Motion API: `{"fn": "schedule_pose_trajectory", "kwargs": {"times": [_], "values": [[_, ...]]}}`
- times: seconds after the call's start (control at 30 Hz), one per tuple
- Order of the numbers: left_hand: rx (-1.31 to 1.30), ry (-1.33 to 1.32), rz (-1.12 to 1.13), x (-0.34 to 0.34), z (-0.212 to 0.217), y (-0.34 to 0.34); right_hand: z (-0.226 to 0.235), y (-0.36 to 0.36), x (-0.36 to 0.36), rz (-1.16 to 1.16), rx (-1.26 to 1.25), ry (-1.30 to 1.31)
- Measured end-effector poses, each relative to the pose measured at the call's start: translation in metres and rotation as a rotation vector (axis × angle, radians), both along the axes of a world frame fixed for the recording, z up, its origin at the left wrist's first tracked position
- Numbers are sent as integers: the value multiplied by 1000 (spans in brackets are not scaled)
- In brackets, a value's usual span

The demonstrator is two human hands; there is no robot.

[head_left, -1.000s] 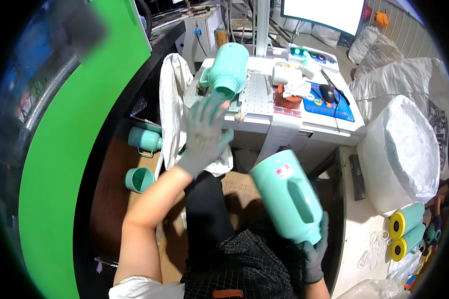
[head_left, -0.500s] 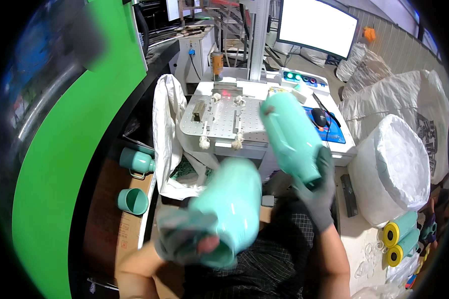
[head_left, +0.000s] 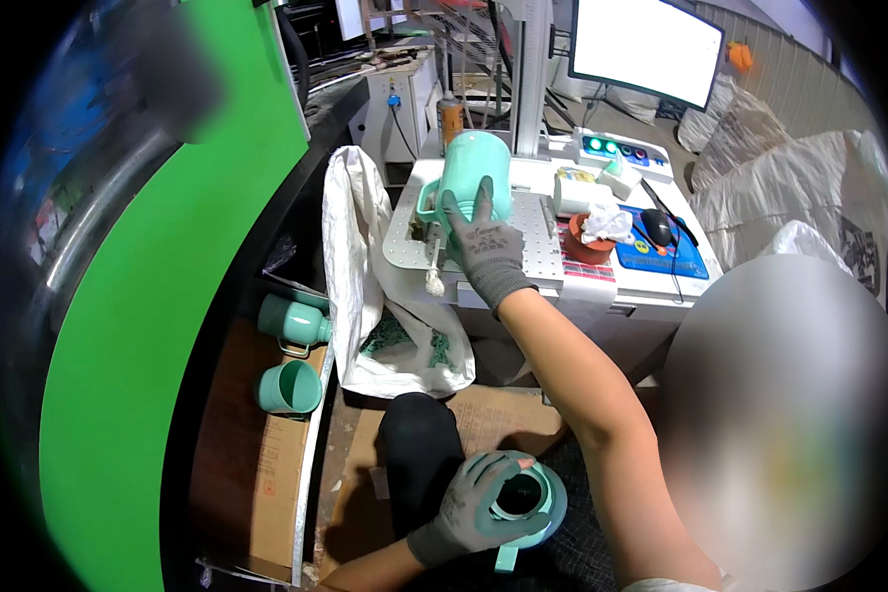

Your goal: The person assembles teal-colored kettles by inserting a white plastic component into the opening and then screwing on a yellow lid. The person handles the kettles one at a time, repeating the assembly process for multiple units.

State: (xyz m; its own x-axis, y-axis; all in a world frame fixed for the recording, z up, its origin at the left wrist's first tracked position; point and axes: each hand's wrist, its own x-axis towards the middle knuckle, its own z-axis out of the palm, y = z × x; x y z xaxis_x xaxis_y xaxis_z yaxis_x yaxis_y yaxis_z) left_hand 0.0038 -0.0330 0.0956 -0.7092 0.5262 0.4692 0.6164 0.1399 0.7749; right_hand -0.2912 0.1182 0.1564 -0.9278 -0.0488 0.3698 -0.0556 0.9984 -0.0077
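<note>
right hand [head_left: 490, 247], green jug [head_left: 477, 166] beneath and beyond it

A teal thermos shell [head_left: 479, 163] lay over the perforated plate [head_left: 540, 242], handle leftward; a 2nd teal shell [head_left: 556, 511] faced mouth-up near the leg [head_left: 419, 439].

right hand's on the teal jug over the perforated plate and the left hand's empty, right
Not empty: the head view shows the left hand holding another teal jug by its open end. The right hand is on the teal jug over the perforated plate.
</note>
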Motion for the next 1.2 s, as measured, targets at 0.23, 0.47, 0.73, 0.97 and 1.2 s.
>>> {"fn": "schedule_pose_trajectory", "kwargs": {"times": [0.23, 0.47, 0.73, 0.97, 1.2], "values": [[-147, 23, -71, -1, 4, 20, -13, 17, -2, 42, -166, -6], [136, -164, -4, 3, -22, 22, -38, 37, 130, 348, -341, 387], [-88, -386, -114, -27, -6, 13, -124, 199, 412, -410, -400, 353], [-190, -308, -184, -32, 8, 50, -88, 292, 746, -1279, 223, 680], [-328, -79, -220, -36, 23, 62, -73, 263, 870, -1944, 392, -232]]}}
